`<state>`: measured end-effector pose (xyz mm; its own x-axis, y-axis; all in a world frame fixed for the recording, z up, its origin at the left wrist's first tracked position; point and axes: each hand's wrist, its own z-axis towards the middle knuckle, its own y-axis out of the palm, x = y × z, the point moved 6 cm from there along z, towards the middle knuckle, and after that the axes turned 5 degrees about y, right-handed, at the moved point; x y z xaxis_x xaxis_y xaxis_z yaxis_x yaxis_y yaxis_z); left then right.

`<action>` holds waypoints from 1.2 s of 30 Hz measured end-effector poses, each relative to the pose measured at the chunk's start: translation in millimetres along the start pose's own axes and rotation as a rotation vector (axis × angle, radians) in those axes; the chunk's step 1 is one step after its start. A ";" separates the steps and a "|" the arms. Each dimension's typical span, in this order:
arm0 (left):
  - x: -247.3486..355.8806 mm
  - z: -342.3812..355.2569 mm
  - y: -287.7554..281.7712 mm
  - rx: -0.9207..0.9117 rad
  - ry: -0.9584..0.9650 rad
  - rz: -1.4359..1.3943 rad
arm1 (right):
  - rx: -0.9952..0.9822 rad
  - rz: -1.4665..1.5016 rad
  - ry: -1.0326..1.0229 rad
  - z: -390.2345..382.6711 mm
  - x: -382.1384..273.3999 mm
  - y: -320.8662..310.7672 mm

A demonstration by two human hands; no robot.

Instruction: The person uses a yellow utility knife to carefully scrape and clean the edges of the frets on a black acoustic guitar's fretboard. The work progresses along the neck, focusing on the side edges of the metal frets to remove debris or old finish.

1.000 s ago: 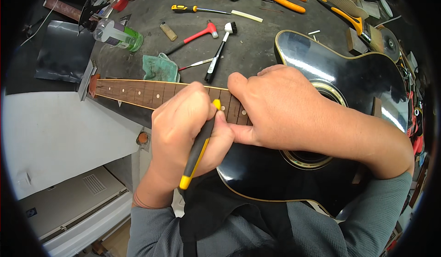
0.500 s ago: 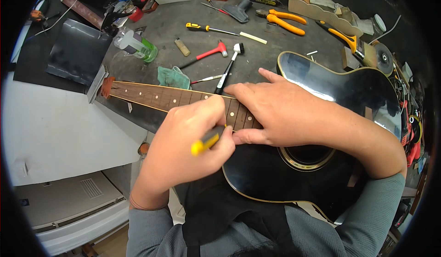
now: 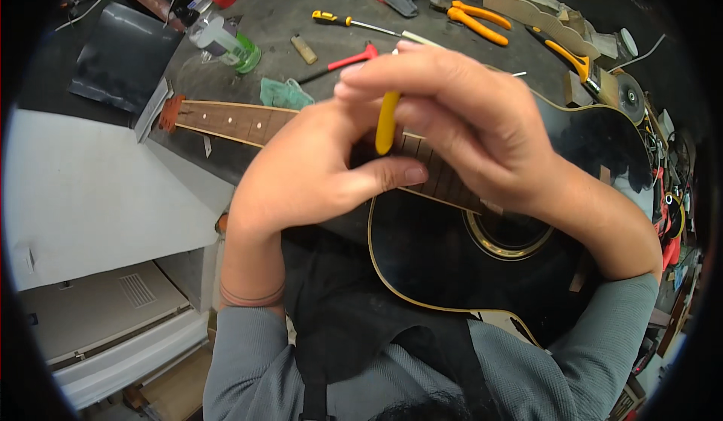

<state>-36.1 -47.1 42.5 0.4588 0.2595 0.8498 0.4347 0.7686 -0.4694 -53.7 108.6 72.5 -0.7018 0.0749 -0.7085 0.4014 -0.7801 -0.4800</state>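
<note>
- We see the black guitar (image 3: 422, 274) lying face up on the dark table (image 3: 271, 10), neck to the left and body to the right, presumably so both hands can reach its fingerboard (image 3: 233, 123).
- Our left hand (image 3: 305, 165) hovers over the guitar's neck, thumb stretched out; its fingertips are hidden, so we cannot tell whether they pinch anything.
- Our right hand (image 3: 482, 120) arches above where neck meets body, index finger reaching left across the other hand.
- The yellow tool (image 3: 386, 123) stands between both hands, above the guitar's fingerboard; we cannot tell which hand grips it. It sits among the fingers, perhaps to keep it steady.
- We find the guitar's body glossy, curved and edged with pale binding, its fingerboard brown, wood-like and dotted with round inlays.
- Beyond the guitar's neck lie a crumpled green cloth (image 3: 286, 94), a red hammer (image 3: 351, 61) and a clear bottle (image 3: 246, 56) with green at its base; beyond its body, orange-handled pliers (image 3: 478, 23). We judge these are set there to leave the strings' side uncovered.
</note>
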 end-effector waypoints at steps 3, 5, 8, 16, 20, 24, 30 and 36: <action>-15.3 -2.2 -7.7 0.117 0.037 -0.368 | 0.025 0.047 0.048 -0.9 6.0 4.1; -22.0 -2.3 -8.7 0.124 -0.108 -0.454 | 0.052 0.107 0.097 -0.7 13.6 7.7; -32.7 -1.0 -5.5 0.138 -0.099 -0.437 | 0.088 0.209 0.143 2.2 23.4 8.5; -38.6 10.1 -2.0 0.137 -0.152 -0.328 | 0.130 0.299 0.252 0.8 50.3 4.9; -40.9 10.8 -2.1 0.141 -0.183 -0.308 | 0.081 0.317 0.417 3.1 46.3 5.1; -40.1 14.1 -1.7 0.125 -0.218 -0.283 | 0.097 0.362 0.539 4.9 44.4 4.5; -40.4 15.6 -1.1 0.122 -0.252 -0.247 | 0.108 0.382 0.588 4.2 47.6 6.8; -41.1 16.0 -1.2 0.154 -0.219 -0.281 | 0.146 0.441 0.590 -1.8 52.3 11.0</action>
<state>-67.9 -49.3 12.0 0.1553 0.1321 0.9790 0.3904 0.9021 -0.1837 -84.9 105.1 29.2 -0.0453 0.0252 -0.9987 0.4616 -0.8861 -0.0433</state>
